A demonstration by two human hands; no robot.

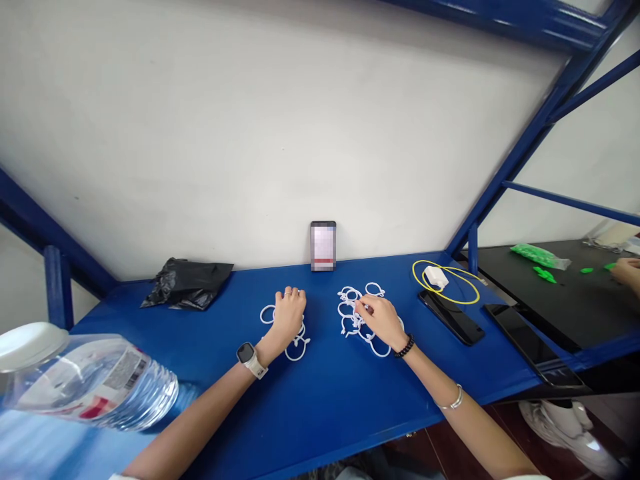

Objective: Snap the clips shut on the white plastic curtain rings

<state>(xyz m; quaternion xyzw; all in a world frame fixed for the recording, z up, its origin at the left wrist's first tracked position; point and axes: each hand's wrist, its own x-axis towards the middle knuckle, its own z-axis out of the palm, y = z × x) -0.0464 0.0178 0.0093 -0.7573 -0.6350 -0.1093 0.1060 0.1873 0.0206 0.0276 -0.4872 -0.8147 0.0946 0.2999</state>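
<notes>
Two small heaps of white plastic rings lie on the blue table [325,400]. My left hand [289,313] rests knuckles-up on the left heap [299,347], its fingers curled over the rings. My right hand [381,319] reaches into the right heap [353,300] and pinches one ring between thumb and fingertips. A white watch sits on my left wrist, a dark bead bracelet and a thin bangle on my right.
A phone [323,245] stands against the wall behind the rings. A crumpled black bag [186,283] lies at back left, a large water bottle [85,380] at front left. A white charger with yellow cable [440,277] and two dark phones [453,317] lie right. Another person's hand [627,272] works at the neighbouring black table.
</notes>
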